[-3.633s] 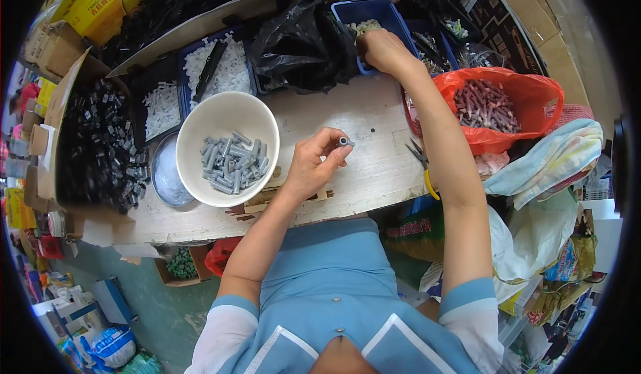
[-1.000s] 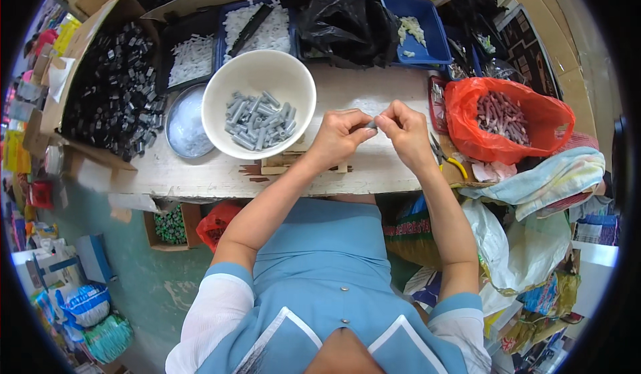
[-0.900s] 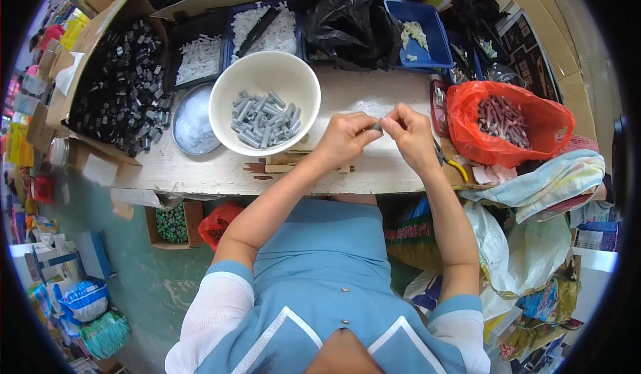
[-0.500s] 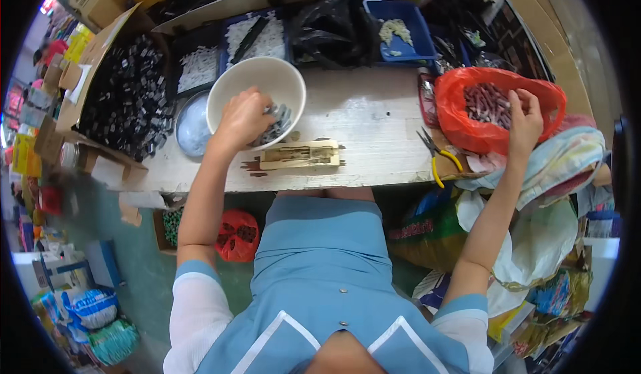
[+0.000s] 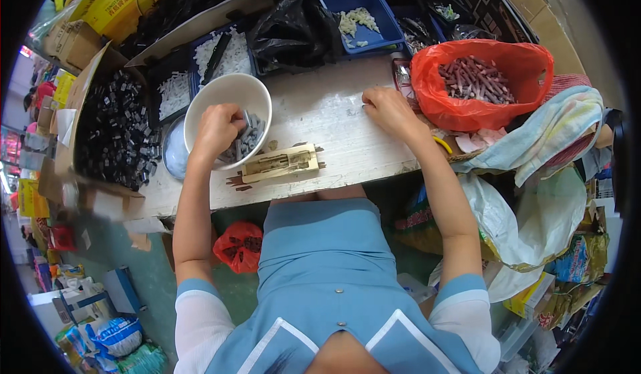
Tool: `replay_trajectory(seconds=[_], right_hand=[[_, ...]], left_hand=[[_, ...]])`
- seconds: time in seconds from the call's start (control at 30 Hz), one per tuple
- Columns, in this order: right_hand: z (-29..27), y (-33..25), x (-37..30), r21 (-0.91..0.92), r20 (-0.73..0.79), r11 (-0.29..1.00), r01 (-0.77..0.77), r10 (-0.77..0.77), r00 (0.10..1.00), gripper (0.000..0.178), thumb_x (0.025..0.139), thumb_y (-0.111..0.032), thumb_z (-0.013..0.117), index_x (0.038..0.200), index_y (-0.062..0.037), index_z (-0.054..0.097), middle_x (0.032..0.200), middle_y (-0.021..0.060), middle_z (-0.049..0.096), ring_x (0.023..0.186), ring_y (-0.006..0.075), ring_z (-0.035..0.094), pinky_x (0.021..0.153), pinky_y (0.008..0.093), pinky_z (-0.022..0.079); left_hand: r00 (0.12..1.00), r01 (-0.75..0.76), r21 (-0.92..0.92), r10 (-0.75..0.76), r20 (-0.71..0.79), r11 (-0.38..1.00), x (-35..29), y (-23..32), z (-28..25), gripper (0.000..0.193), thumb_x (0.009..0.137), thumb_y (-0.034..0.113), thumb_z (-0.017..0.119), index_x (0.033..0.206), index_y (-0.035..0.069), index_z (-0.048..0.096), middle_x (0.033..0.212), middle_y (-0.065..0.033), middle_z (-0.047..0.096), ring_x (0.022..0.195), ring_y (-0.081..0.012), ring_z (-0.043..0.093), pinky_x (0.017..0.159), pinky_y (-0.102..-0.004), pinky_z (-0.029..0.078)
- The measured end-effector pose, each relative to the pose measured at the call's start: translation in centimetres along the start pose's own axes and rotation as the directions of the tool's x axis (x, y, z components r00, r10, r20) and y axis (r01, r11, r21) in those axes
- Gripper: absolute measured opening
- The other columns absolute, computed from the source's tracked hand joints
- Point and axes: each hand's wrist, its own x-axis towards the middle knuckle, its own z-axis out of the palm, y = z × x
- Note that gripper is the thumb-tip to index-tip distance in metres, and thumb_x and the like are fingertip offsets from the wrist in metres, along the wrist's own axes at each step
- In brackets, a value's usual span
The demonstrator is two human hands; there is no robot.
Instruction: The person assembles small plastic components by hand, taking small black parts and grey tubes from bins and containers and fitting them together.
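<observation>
My left hand (image 5: 219, 131) is inside a white bowl (image 5: 264, 100), its fingers curled together beside small grey tube-like pieces (image 5: 251, 135); whatever lies between the fingertips is hidden. Over the white tabletop, my right hand (image 5: 392, 112) has its fingers drawn together, and anything they pinch is too small to make out. In front of the bowl lies a cream-coloured block-shaped fixture (image 5: 284, 163) with a slotted hollow in its top. To the right of my right hand, a red plastic bag (image 5: 434, 100) stands open, holding many thin brownish-purple pieces (image 5: 477, 80).
A cardboard box of black parts (image 5: 117, 133) stands at the left. Along the back are trays of white pieces (image 5: 224, 57), a black bag (image 5: 294, 30) and a blue tray (image 5: 384, 33). Yellow-handled pliers (image 5: 442, 145) lie partly behind my right forearm, near a cloth (image 5: 534, 137).
My right hand has left the red bag and moved leftward over the tabletop, its fingers now drawn together. My left hand stays in the bowl. The whole view has turned slightly.
</observation>
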Motion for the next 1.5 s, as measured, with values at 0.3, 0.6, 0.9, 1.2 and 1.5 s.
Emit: replay_trajectory(seconds=[0.3, 0.6, 0.9, 1.2, 1.5], right_hand=[[0.6, 0.0, 0.2, -0.015, -0.102, 0.999, 0.041, -0.042, 0.994, 0.008, 0.071, -0.005, 0.056, 0.074, 0.0026, 0.057, 0.071, 0.0145, 0.059, 0.066, 0.0285, 0.058, 0.063, 0.0356, 0.046], [-4.2, -6.1, -1.2, 0.735, 0.062, 0.669, -0.114, 0.101, 0.993, 0.009, 0.077, -0.007, 0.061, 0.079, 0.0009, 0.061, 0.07, -0.0005, 0.057, 0.063, 0.0051, 0.049, 0.057, 0.0202, 0.04], [-3.8, -6.8, -0.9, 0.594, 0.032, 0.804, -0.019, 0.0, 0.999, 0.009, 0.075, -0.007, 0.061, 0.079, 0.0018, 0.06, 0.067, 0.0029, 0.057, 0.062, 0.0074, 0.053, 0.057, 0.0201, 0.041], [-3.7, -7.9, -0.7, -0.063, -0.095, 0.902, 0.426, -0.431, 0.897, 0.009, 0.066, -0.002, 0.059, 0.074, -0.0035, 0.056, 0.068, 0.0078, 0.052, 0.065, 0.0251, 0.051, 0.058, 0.0341, 0.041], [-4.2, -6.8, -0.2, 0.12, -0.196, 0.925, 0.359, -0.333, 0.922, 0.018, 0.068, 0.0, 0.06, 0.085, -0.0039, 0.061, 0.077, 0.0071, 0.058, 0.074, 0.0247, 0.055, 0.064, 0.0342, 0.043]], left_hand=[[0.95, -0.296, -0.789, 0.078, -0.303, 0.538, -2.8, 8.0, -0.3, 0.02, 0.087, 0.004, 0.05, 0.105, 0.003, 0.059, 0.073, 0.0026, 0.05, 0.053, -0.0017, 0.044, 0.044, -0.0136, 0.033], [0.971, -0.117, -0.945, 0.237, -0.044, 0.306, -1.9, 11.9, 7.3, 0.02, 0.087, 0.009, 0.052, 0.105, 0.001, 0.049, 0.074, -0.0038, 0.058, 0.054, -0.0061, 0.051, 0.046, -0.0185, 0.04], [0.944, -0.276, -0.85, 0.295, -0.15, 0.45, -1.3, 11.5, 8.3, 0.012, 0.082, 0.006, 0.059, 0.091, 0.0, 0.056, 0.073, -0.0045, 0.059, 0.056, -0.0085, 0.057, 0.047, -0.0197, 0.043], [0.937, -0.34, -0.773, 0.259, -0.233, 0.535, -0.2, 10.7, 9.2, 0.009, 0.077, 0.001, 0.062, 0.083, -0.001, 0.055, 0.069, -0.0041, 0.058, 0.057, -0.0093, 0.057, 0.049, -0.0211, 0.044], [0.938, -0.327, -0.822, 0.269, -0.22, 0.466, 0.5, 10.5, 8.9, 0.011, 0.077, 0.004, 0.064, 0.081, 0.0, 0.054, 0.068, -0.0036, 0.057, 0.057, -0.008, 0.055, 0.05, -0.0206, 0.043]])
